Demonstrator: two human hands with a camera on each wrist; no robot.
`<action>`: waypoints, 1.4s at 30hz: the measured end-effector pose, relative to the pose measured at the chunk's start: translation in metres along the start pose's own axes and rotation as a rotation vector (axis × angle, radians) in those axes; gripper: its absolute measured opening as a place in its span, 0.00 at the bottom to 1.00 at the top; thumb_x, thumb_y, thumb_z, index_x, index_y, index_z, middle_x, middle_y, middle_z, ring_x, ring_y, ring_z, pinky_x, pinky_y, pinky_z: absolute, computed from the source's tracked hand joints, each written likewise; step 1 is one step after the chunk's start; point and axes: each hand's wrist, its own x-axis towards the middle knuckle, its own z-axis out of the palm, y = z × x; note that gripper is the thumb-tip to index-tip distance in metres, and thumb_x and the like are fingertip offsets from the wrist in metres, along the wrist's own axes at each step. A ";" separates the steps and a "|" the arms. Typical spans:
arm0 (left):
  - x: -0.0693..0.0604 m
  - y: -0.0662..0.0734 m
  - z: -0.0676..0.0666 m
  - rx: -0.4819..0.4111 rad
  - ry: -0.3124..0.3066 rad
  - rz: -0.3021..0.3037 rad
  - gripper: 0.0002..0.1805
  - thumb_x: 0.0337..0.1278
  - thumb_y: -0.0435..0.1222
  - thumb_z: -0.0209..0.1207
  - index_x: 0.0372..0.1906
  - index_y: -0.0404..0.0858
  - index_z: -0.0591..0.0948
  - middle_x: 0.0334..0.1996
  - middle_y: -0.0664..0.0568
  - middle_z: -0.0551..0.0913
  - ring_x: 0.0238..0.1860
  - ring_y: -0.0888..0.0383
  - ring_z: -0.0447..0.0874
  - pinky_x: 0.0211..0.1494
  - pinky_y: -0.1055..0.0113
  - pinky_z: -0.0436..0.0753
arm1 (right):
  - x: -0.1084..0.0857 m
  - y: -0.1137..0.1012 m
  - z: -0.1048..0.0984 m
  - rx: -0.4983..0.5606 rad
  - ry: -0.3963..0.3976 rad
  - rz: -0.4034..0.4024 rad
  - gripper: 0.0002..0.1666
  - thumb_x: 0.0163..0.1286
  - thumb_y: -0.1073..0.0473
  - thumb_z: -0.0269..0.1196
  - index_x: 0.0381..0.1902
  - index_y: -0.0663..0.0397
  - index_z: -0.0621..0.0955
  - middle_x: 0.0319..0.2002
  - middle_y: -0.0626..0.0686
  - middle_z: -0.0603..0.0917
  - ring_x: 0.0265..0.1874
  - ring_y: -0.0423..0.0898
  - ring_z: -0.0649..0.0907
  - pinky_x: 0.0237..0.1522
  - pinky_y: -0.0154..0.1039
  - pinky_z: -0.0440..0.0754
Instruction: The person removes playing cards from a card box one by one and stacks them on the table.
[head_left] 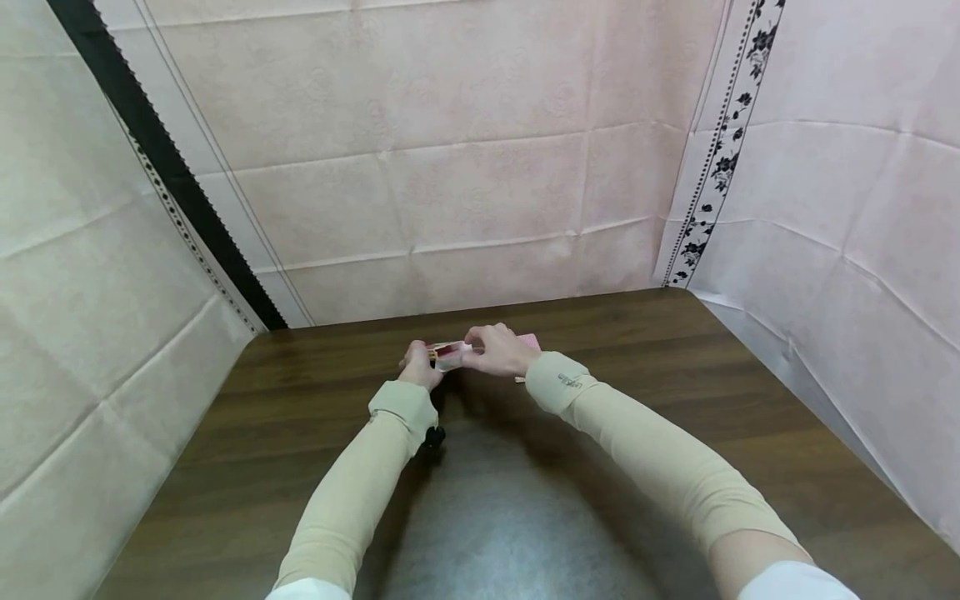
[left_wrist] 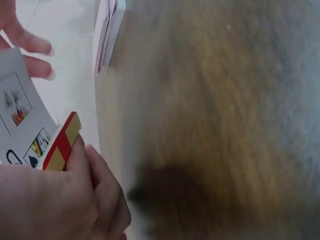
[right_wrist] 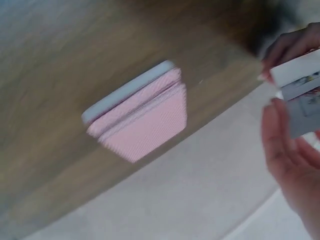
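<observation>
A playing-card box (left_wrist: 15, 100) with a red and yellow edge and printed pictures is held up between both hands above the far part of the table. My left hand (head_left: 422, 367) grips its red and yellow end, the fingers (left_wrist: 105, 185) curled round it. My right hand (head_left: 498, 350) holds the other end. In the right wrist view its fingers (right_wrist: 275, 125) lie against the box's pale end. Beside and below the right hand, a stack of pink-backed playing cards (right_wrist: 145, 122) rests on the table, its layers slightly offset. The right arm partly hides it in the head view.
The brown wood-grain table (head_left: 315, 442) ends at a far edge just beyond the hands. Pale creased cloth (head_left: 487, 192) hangs behind it and along both sides. A small black object (head_left: 433, 437) shows beside the left wrist.
</observation>
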 end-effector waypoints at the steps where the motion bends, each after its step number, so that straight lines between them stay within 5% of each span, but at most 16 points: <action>1: -0.004 0.002 0.001 0.018 0.031 0.010 0.40 0.60 0.41 0.45 0.70 0.51 0.36 0.64 0.49 0.53 0.59 0.51 0.64 0.54 0.57 0.79 | -0.001 0.003 -0.001 -0.016 0.007 -0.025 0.24 0.65 0.49 0.59 0.53 0.59 0.79 0.49 0.56 0.84 0.43 0.49 0.81 0.49 0.44 0.79; 3: -0.012 0.004 0.002 0.037 0.087 0.037 0.39 0.59 0.42 0.47 0.70 0.50 0.41 0.64 0.48 0.53 0.58 0.50 0.63 0.51 0.57 0.80 | -0.004 0.009 -0.003 -0.040 0.028 -0.059 0.26 0.64 0.49 0.57 0.55 0.58 0.78 0.53 0.56 0.82 0.49 0.50 0.80 0.54 0.46 0.78; 5: -0.006 0.005 0.000 0.056 0.133 0.055 0.36 0.61 0.43 0.47 0.70 0.50 0.44 0.65 0.49 0.52 0.59 0.50 0.62 0.53 0.57 0.79 | -0.007 0.015 -0.003 -0.052 0.057 -0.061 0.28 0.63 0.47 0.57 0.56 0.57 0.77 0.55 0.55 0.80 0.54 0.51 0.79 0.56 0.49 0.77; 11: 0.053 0.004 -0.008 0.045 0.195 0.080 0.37 0.61 0.45 0.42 0.72 0.51 0.41 0.66 0.52 0.50 0.59 0.51 0.62 0.54 0.59 0.78 | -0.009 0.035 -0.001 -0.120 0.232 0.062 0.26 0.64 0.46 0.58 0.54 0.57 0.78 0.55 0.58 0.77 0.55 0.56 0.76 0.57 0.51 0.75; 14: 0.064 0.003 -0.011 0.035 0.204 0.084 0.38 0.61 0.47 0.44 0.72 0.54 0.39 0.66 0.53 0.50 0.60 0.51 0.62 0.54 0.58 0.78 | -0.010 0.047 0.002 -0.193 0.308 0.189 0.24 0.65 0.47 0.56 0.51 0.59 0.78 0.53 0.62 0.77 0.51 0.59 0.77 0.54 0.53 0.77; 17: 0.046 0.004 -0.009 0.053 0.199 0.083 0.37 0.63 0.46 0.43 0.72 0.54 0.40 0.68 0.53 0.47 0.62 0.51 0.60 0.57 0.58 0.76 | -0.013 0.059 0.009 -0.280 0.313 0.295 0.26 0.67 0.46 0.55 0.51 0.61 0.76 0.52 0.65 0.76 0.48 0.62 0.77 0.50 0.55 0.77; 22: -0.012 0.008 0.001 0.101 0.175 0.064 0.39 0.62 0.43 0.42 0.73 0.48 0.38 0.70 0.52 0.46 0.61 0.51 0.61 0.57 0.62 0.76 | -0.015 0.071 0.024 -0.393 0.269 0.371 0.28 0.68 0.45 0.55 0.55 0.62 0.76 0.50 0.66 0.77 0.47 0.63 0.78 0.48 0.56 0.77; 25: -0.014 0.007 0.003 0.085 0.179 0.066 0.40 0.62 0.43 0.42 0.74 0.51 0.37 0.70 0.53 0.46 0.63 0.51 0.61 0.59 0.61 0.75 | -0.016 0.070 0.029 -0.418 0.229 0.397 0.27 0.68 0.44 0.54 0.54 0.59 0.77 0.50 0.65 0.78 0.48 0.63 0.78 0.50 0.56 0.76; 29: 0.065 0.004 -0.012 0.058 0.195 0.071 0.39 0.59 0.45 0.46 0.71 0.55 0.41 0.68 0.53 0.49 0.63 0.51 0.61 0.58 0.58 0.76 | -0.015 0.065 0.030 -0.434 0.168 0.411 0.29 0.68 0.42 0.54 0.57 0.56 0.77 0.51 0.64 0.79 0.50 0.62 0.79 0.52 0.57 0.75; 32: 0.090 0.007 -0.018 0.075 0.208 0.078 0.39 0.57 0.45 0.47 0.70 0.54 0.43 0.67 0.51 0.49 0.61 0.50 0.62 0.56 0.57 0.77 | -0.011 0.063 0.029 -0.428 0.146 0.414 0.31 0.66 0.40 0.56 0.57 0.57 0.76 0.51 0.64 0.79 0.50 0.62 0.79 0.51 0.57 0.76; 33: 0.083 0.009 -0.015 0.081 0.216 0.083 0.37 0.57 0.46 0.46 0.69 0.54 0.44 0.66 0.51 0.50 0.61 0.50 0.62 0.56 0.57 0.77 | -0.009 0.062 0.029 -0.421 0.144 0.416 0.32 0.65 0.40 0.56 0.57 0.58 0.76 0.51 0.64 0.78 0.50 0.62 0.78 0.50 0.57 0.76; 37: 0.017 0.015 -0.001 0.124 0.184 0.112 0.30 0.60 0.43 0.43 0.67 0.46 0.53 0.67 0.50 0.48 0.62 0.49 0.59 0.60 0.59 0.74 | 0.002 0.064 0.028 -0.375 0.159 0.436 0.39 0.62 0.37 0.60 0.60 0.60 0.72 0.52 0.66 0.76 0.52 0.62 0.76 0.46 0.57 0.79; 42: -0.026 0.013 0.003 0.195 0.144 0.145 0.19 0.60 0.40 0.43 0.56 0.39 0.65 0.66 0.48 0.47 0.60 0.48 0.58 0.57 0.64 0.73 | 0.014 0.072 0.030 -0.303 0.094 0.492 0.44 0.60 0.36 0.63 0.66 0.52 0.65 0.57 0.68 0.69 0.56 0.64 0.71 0.45 0.57 0.79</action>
